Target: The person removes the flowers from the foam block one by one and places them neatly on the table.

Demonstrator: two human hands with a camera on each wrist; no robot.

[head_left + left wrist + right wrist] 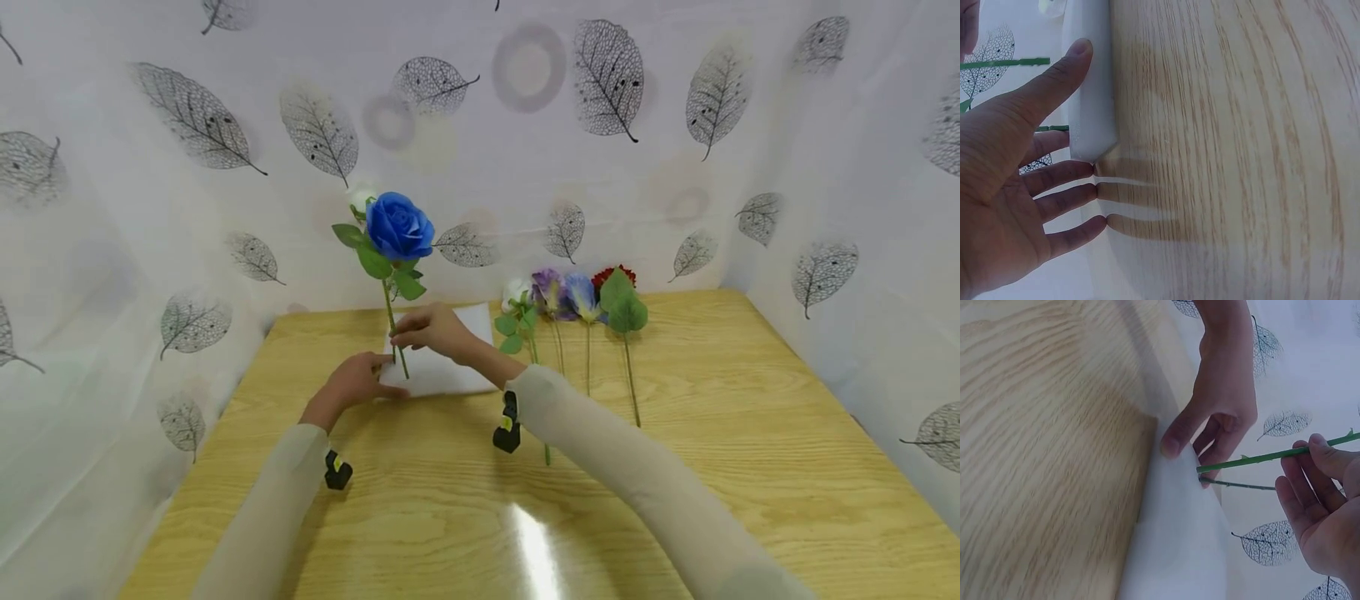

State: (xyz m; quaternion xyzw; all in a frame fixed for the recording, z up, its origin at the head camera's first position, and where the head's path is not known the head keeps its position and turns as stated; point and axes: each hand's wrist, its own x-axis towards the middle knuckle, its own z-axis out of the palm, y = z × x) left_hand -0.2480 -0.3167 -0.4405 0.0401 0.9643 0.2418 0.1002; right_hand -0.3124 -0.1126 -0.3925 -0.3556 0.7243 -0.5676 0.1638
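Note:
My right hand (433, 331) pinches the green stem of a blue rose (400, 227) between thumb and fingers. The stem's cut end (1208, 468) is over a white foam block (450, 373) lying on the table. Left of the block, my left hand (356, 380) holds its near corner, thumb along the front side and index finger on the other side. Its other fingertips reach down to the tabletop (1210, 162). A white flower (362, 198), mostly hidden behind the rose, stands on a thinner stem (1238, 484) that reaches down to the block.
Right of the block lie a white rose (517, 292), a purple flower (550, 287), a blue-violet flower (581, 293) and a red flower (611, 275) with green leaves, their stems toward me. A leaf-patterned curtain (480, 150) hangs behind and along the sides of the table.

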